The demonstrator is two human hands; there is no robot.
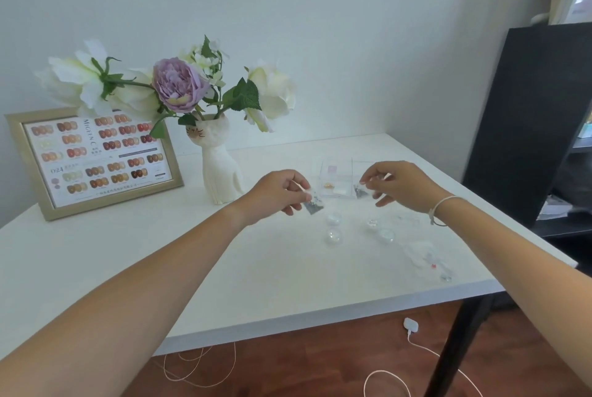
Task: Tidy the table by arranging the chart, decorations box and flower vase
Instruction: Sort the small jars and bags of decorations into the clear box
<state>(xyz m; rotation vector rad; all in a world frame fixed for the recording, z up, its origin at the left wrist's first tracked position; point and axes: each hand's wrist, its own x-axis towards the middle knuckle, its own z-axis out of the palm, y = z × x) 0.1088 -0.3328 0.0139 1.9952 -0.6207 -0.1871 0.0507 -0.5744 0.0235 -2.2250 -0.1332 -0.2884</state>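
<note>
A gold-framed nail colour chart (93,159) leans against the wall at the table's back left. Beside it stands a white cat-shaped vase (221,172) with white and purple flowers. A clear decorations box (339,177) sits open further right, with small gold and white bits inside. My left hand (278,193) pinches a small clear bag of dark decorations (313,206) just left of the box. My right hand (397,183) pinches a second small bag (360,191) at the box's right side.
Several small clear round pots (333,235) lie on the white table (192,262) in front of the box, with clear plastic bags (429,259) near the right edge. A black shelf unit (538,121) stands to the right. A white charger and cable (411,326) lie on the wooden floor.
</note>
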